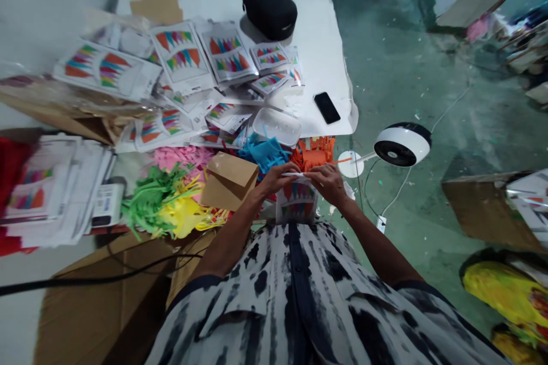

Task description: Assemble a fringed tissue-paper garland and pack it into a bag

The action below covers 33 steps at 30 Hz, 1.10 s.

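Note:
Close to my body, a clear packet with a printed picture of colourful pennants (297,201) hangs between my hands. My left hand (276,179) pinches the left end of its white top edge, and my right hand (329,183) grips the right end. Just beyond my fingers lie blue fringed paper (266,154) and orange fringed paper (314,152). To the left are a brown paper envelope (231,182), green fringed strips (156,197), yellow pieces (184,214) and pink paper (182,157). What the packet holds inside cannot be made out.
Several similar packets (184,57) cover the white table (319,23), with a black case (269,9), a phone (326,108) and a clear tray (277,126). A card stack (55,188) stands left. Right of the table is a white fan (402,144); cartons (483,211) sit on the floor.

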Available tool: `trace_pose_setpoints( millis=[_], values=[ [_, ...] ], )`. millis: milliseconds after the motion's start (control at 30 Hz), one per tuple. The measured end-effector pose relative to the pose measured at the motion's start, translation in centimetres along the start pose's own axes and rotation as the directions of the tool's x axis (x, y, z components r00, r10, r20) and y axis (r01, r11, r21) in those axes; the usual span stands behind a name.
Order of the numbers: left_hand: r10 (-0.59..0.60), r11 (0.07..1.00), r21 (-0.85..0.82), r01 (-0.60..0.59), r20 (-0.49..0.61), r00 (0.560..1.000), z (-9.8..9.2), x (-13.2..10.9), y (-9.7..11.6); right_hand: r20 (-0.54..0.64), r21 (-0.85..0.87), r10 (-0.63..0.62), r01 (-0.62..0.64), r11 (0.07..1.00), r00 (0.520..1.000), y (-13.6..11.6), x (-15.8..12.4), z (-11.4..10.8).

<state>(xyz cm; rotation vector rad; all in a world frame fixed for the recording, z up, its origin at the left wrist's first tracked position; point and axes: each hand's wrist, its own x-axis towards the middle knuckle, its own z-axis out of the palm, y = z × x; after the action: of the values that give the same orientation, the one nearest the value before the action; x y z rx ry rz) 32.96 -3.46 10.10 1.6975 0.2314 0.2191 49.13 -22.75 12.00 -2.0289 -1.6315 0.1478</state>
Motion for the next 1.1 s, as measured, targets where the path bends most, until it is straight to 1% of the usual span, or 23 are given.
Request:
trace_pose_setpoints(
  millis=[67,133,200,267,333,400,433,467,500,567,600,633,667,767,800,833,867,900,933,967,1033,1100],
  values=[
    [0.040,0.999,0.011,-0.041,0.023,0.999,-0.1,0.1,-0.3,0.039,0.034,-0.009,0.007,0.999,0.999,0.3,-0.2,-0.1],
    [0.065,0.997,0.031,-0.066,0.024,0.998,-0.2,0.3,-0.4,0.083,0.118,0.013,-0.022,0.993,0.996,0.6,-0.3,0.1],
    [0.060,0.998,0.035,-0.060,0.019,0.998,-0.2,0.3,-0.2,0.122,0.234,0.063,-0.090,0.968,0.991,0.9,-0.2,0.3],
    [0.027,0.999,0.035,-0.027,-0.002,1.000,-0.3,0.0,0.1,0.177,0.381,0.106,-0.167,0.909,0.978,1.4,0.4,0.1],
    [-0.041,0.999,0.017,0.043,-0.088,0.995,-0.7,-0.7,0.6,0.254,0.516,0.114,-0.234,0.824,0.960,1.9,1.5,-0.9],
    [-0.134,0.990,-0.071,0.122,-0.224,0.965,-1.6,-1.7,1.1,0.304,0.606,0.138,-0.303,0.736,0.943,2.7,3.2,-2.5],
    [-0.176,0.981,-0.138,0.140,-0.298,0.938,-2.3,-2.3,1.4,0.298,0.644,0.187,-0.341,0.684,0.936,3.2,4.3,-3.4],
    [-0.208,0.969,-0.207,0.137,-0.374,0.904,-3.1,-3.0,1.7,0.264,0.697,0.272,-0.378,0.609,0.925,3.8,5.4,-4.3],
    [-0.230,0.957,-0.265,0.116,-0.453,0.861,-3.9,-3.7,1.9,0.219,0.763,0.374,-0.397,0.510,0.901,4.4,6.7,-5.0],
    [-0.257,0.943,-0.328,0.061,-0.597,0.760,-5.4,-5.2,2.4,0.129,0.876,0.560,-0.359,0.323,0.819,5.3,9.4,-5.8],
    [-0.267,0.940,-0.338,0.042,-0.655,0.707,-6.0,-6.1,2.5,0.100,0.914,0.623,-0.319,0.250,0.776,5.7,10.8,-5.9],
    [-0.277,0.940,-0.339,0.035,-0.699,0.659,-6.5,-6.9,2.6,0.081,0.941,0.664,-0.277,0.194,0.743,5.9,12.3,-5.8],
    [-0.284,0.942,-0.334,0.038,-0.731,0.621,-6.9,-7.7,2.6,0.076,0.959,0.682,-0.241,0.150,0.727,6.0,13.9,-5.4],
    [-0.300,0.947,-0.315,0.063,-0.795,0.528,-7.2,-10.4,2.1,0.095,0.986,0.704,-0.166,0.033,0.703,5.5,19.1,-3.2],
    [-0.309,0.946,-0.317,0.071,-0.810,0.498,-7.1,-11.4,1.9,0.099,0.988,0.720,-0.156,0.013,0.687,5.3,20.9,-2.3],
    [-0.320,0.943,-0.322,0.078,-0.825,0.466,-7.0,-12.4,1.7,0.114,0.987,0.749,-0.163,-0.008,0.652,5.1,22.8,-1.3],
    [-0.332,0.941,-0.328,0.084,-0.840,0.430,-6.8,-13.4,1.5,0.124,0.984,0.785,-0.175,-0.020,0.607,4.9,24.7,-0.2],
    [-0.341,0.939,-0.332,0.092,-0.854,0.392,-6.5,-14.4,1.3,0.130,0.980,0.817,-0.196,-0.021,0.562,4.8,26.6,0.8],
    [-0.348,0.937,-0.333,0.105,-0.867,0.356,-6.2,-15.5,1.2,0.142,0.971,0.835,-0.237,-0.014,0.531,4.7,28.3,1.8],
    [-0.354,0.935,-0.332,0.123,-0.878,0.322,-5.8,-16.4,1.0,0.159,0.959,0.843,-0.284,-0.008,0.514,4.7,29.9,2.7],
    [-0.361,0.931,-0.325,0.168,-0.891,0.274,-5.0,-18.1,0.8,0.218,0.925,0.825,-0.380,-0.003,0.522,4.7,32.5,4.3],
    [-0.364,0.925,-0.316,0.212,-0.896,0.254,-4.1,-19.1,0.6,0.298,0.854,0.785,-0.519,0.035,0.543,4.5,33.9,5.3]
  ],
)
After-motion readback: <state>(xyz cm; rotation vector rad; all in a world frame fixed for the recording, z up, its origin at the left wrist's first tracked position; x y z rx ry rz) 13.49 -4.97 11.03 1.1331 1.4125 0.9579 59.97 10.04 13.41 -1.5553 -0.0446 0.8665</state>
